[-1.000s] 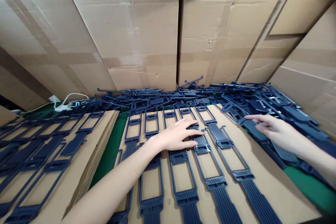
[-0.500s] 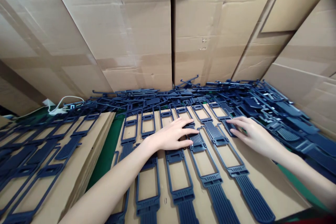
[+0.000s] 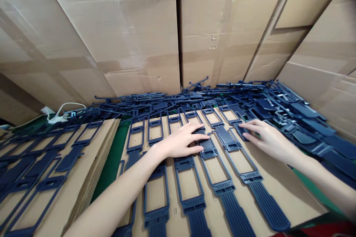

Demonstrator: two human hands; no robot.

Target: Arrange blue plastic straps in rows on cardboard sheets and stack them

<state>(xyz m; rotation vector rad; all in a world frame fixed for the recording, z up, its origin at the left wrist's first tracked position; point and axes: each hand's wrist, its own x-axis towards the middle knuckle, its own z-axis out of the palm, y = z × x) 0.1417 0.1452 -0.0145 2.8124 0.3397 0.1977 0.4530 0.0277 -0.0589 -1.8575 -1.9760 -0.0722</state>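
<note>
I have the left hand spread wide in grip across dark frames on the cardboard sheet, while the right hand touches the far-right frame beside the loose pile, though I cannot tell whether that grip pinches it.

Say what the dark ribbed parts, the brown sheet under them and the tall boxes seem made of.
Dark ribbed parts: probably moulded plastic, satin finish, given their uniform colour and crisp ridges; coated metal isn't ruled out. Brown sheet: likely cardboard, matt, going by its plain face. Tall boxes: cardboard, dull, with creases and tape.
</note>
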